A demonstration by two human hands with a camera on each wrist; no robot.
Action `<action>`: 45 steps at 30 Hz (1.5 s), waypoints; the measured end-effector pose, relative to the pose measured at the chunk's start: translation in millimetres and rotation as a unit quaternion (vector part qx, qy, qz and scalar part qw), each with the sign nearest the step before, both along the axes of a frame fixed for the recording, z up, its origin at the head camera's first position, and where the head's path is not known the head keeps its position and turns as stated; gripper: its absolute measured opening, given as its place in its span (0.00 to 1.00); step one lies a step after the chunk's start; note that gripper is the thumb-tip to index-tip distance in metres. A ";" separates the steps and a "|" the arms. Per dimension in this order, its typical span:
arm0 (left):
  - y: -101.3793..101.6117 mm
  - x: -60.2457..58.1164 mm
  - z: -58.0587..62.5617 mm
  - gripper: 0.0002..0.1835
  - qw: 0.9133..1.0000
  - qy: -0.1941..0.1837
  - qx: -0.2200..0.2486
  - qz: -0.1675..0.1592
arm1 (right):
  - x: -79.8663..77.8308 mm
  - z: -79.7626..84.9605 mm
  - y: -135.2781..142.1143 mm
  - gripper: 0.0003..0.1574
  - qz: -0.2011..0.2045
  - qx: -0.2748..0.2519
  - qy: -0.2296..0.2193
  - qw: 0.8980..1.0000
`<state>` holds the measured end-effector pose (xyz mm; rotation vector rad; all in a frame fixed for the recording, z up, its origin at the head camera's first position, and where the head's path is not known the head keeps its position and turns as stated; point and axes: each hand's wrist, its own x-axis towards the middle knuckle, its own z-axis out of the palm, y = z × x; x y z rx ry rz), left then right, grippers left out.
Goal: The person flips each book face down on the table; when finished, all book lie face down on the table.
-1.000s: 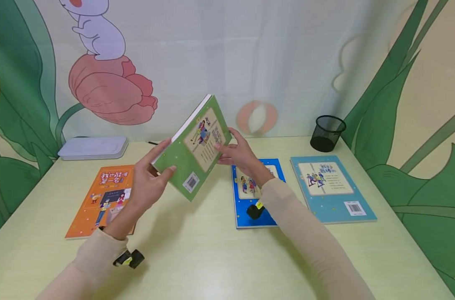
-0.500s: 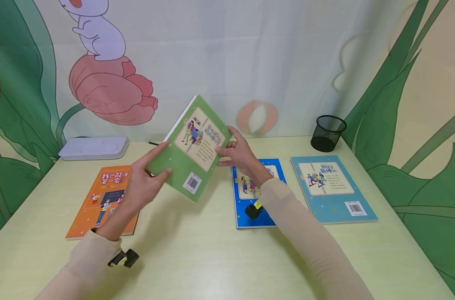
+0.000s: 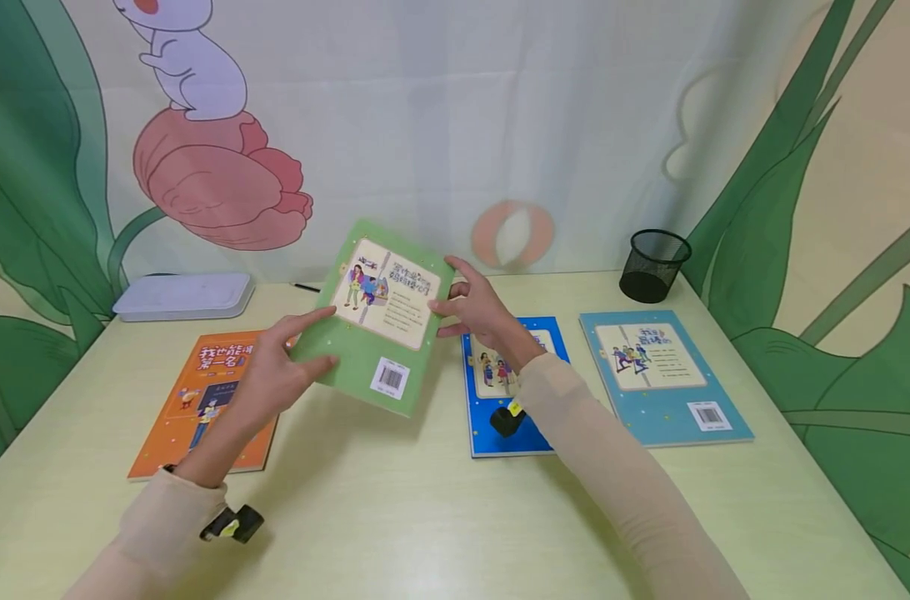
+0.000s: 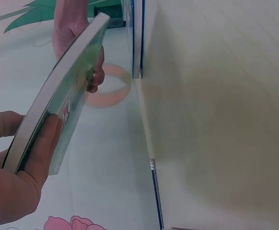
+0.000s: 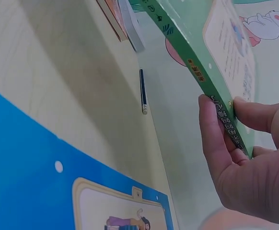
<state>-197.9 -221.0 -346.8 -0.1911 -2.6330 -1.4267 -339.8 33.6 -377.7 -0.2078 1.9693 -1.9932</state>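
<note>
A green book [image 3: 350, 354], its barcode side facing me, is held tilted above the middle of the table. My left hand [image 3: 278, 367] grips its left edge, thumb on the near cover; the left wrist view shows the page edges of the book [image 4: 48, 96] between thumb and fingers. My right hand [image 3: 477, 308] pinches the right edge, and in the right wrist view the thumb lies on the cover beside the spine of the green book [image 5: 197, 72]. Partly behind my left hand lies an orange book [image 3: 170, 417]. A blue book [image 3: 492, 425] lies below my right forearm.
A teal book [image 3: 650, 408] lies at the right of the table. Behind it stands a black mesh pen cup [image 3: 653, 267]. At the back left sits a pale pencil case [image 3: 185, 297], with a dark pencil [image 5: 143, 91] near the table's back edge.
The green book has turned anticlockwise and come lower, its cover now facing me more squarely. My left hand has shifted slightly left and down with it; the right hand keeps its hold.
</note>
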 end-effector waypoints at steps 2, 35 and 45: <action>-2.2 -0.3 -2.4 0.34 1.000 -0.019 -0.010 -0.004 | 0.2 -0.4 0.0 0.55 0.004 0.013 -0.004 1.000; -12.6 5.1 -47.9 0.41 0.981 -0.175 -0.075 -0.026 | -0.3 -27.7 -9.8 0.59 0.072 0.149 -0.035 0.986; -20.7 11.9 -51.7 0.40 0.969 -0.216 -0.092 -0.072 | 2.2 -27.6 -15.4 0.59 0.093 0.205 -0.034 0.974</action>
